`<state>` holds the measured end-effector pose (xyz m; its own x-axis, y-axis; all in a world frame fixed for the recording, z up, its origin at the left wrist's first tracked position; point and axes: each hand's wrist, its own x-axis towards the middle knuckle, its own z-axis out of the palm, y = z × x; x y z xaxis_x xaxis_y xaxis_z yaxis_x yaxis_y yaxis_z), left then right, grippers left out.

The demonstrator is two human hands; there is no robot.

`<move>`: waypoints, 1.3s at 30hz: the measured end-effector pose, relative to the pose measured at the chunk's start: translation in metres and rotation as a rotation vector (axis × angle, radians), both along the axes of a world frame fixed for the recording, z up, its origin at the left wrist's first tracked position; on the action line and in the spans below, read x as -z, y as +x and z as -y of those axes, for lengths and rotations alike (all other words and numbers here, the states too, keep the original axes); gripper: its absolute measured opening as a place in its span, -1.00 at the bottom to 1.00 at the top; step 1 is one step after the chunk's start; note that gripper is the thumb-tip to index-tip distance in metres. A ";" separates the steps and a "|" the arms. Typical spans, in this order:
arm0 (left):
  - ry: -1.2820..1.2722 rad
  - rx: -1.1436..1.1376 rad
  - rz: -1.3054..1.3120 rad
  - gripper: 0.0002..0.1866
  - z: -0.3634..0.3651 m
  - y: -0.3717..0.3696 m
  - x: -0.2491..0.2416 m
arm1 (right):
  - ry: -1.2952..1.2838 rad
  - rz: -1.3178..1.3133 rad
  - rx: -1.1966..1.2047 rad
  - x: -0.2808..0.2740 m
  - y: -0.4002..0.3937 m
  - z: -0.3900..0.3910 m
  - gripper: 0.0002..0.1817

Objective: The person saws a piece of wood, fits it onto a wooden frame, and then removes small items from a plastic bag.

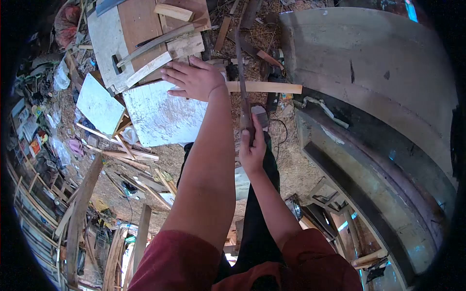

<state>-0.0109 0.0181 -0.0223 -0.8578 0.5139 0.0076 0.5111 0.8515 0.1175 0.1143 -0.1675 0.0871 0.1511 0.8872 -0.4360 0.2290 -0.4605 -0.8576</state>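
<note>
My right hand point(253, 150) is closed around the handle of a handsaw point(241, 72). Its long, narrow blade appears nearly edge-on and points away from me, crossing over a pale wooden strip point(272, 87). My left hand point(196, 80) lies flat with fingers spread, pressing down over the strip's left part, which it hides. Beneath that hand is a scuffed white board point(162, 116). The strip's right end juts out past the board and past the saw.
Beyond the left hand are stacked boards point(141, 24), short wood blocks point(174, 11) and a long curved stick point(160, 42). A large grey panel point(369, 63) fills the right side. Scrap wood point(87, 194) and litter cover the ground at left.
</note>
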 end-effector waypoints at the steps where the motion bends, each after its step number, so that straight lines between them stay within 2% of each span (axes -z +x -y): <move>1: 0.011 -0.003 0.001 -0.23 0.000 0.000 0.001 | 0.107 0.054 -0.014 0.006 -0.003 0.005 -0.41; 8: 0.032 -0.008 0.051 -0.20 -0.001 0.001 -0.005 | 0.037 -0.046 0.080 0.009 -0.016 0.021 -0.44; 11: 0.021 -0.008 0.049 -0.21 -0.002 0.002 -0.005 | 0.122 0.101 0.055 0.010 -0.019 0.022 -0.43; 13: 0.014 -0.008 0.031 -0.20 -0.001 0.001 0.000 | -0.077 0.032 0.023 -0.005 -0.020 0.010 -0.40; 14: 0.005 -0.014 0.011 -0.20 0.000 0.001 0.002 | -0.079 0.031 0.027 -0.006 -0.023 0.011 -0.40; 16: 0.021 -0.010 0.007 -0.21 0.004 -0.001 0.005 | 0.109 0.233 -0.052 -0.007 -0.029 0.012 -0.38; 17: 0.045 -0.008 0.005 -0.21 0.002 0.000 0.006 | 0.113 0.234 -0.046 -0.007 -0.028 0.023 -0.38; 20: 0.035 -0.004 0.004 -0.22 0.002 0.001 0.005 | -0.052 0.070 0.025 -0.023 -0.027 0.082 -0.37; 21: 0.038 -0.002 0.005 -0.22 0.000 0.001 0.004 | -0.049 0.071 0.027 -0.023 -0.026 0.076 -0.37; 23: -0.015 0.000 -0.009 -0.23 0.000 0.003 0.006 | 0.000 0.154 0.026 -0.021 -0.024 0.052 -0.38; 24: -0.020 0.003 -0.009 -0.23 0.001 0.003 0.007 | 0.171 0.349 -0.033 -0.003 -0.024 0.032 -0.40; 25: -0.053 -0.010 -0.006 -0.22 0.003 0.001 0.007 | 0.164 0.346 -0.033 -0.005 -0.025 0.029 -0.40; 27: -0.071 -0.018 -0.006 -0.20 -0.003 0.000 0.007 | -0.095 0.102 0.013 -0.008 -0.027 0.016 -0.39; 28: -0.047 -0.017 0.000 -0.22 0.000 0.000 0.005 | -0.054 0.224 -0.021 -0.013 -0.029 0.036 -0.39; 30: -0.031 -0.019 0.016 -0.23 0.001 0.000 0.003 | -0.027 0.183 0.035 -0.017 -0.034 0.094 -0.38; 32: -0.029 -0.016 -0.003 -0.23 0.000 -0.001 0.009 | -0.023 0.152 0.068 -0.020 -0.031 0.098 -0.37; 35: -0.060 -0.019 -0.008 -0.22 0.001 0.001 0.002 | -0.136 0.225 -0.026 -0.005 -0.023 0.022 -0.38; 36: -0.068 -0.029 0.007 -0.21 -0.002 0.001 0.000 | -0.185 0.046 0.062 0.000 -0.027 0.007 -0.38; 39: -0.067 -0.016 -0.006 -0.21 0.001 -0.001 0.002 | -0.121 0.092 0.078 -0.012 -0.034 0.067 -0.38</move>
<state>-0.0115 0.0175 -0.0246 -0.8658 0.5000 -0.0218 0.4982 0.8652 0.0569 0.0804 -0.2342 0.0991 0.2622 0.8129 -0.5201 0.2635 -0.5788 -0.7717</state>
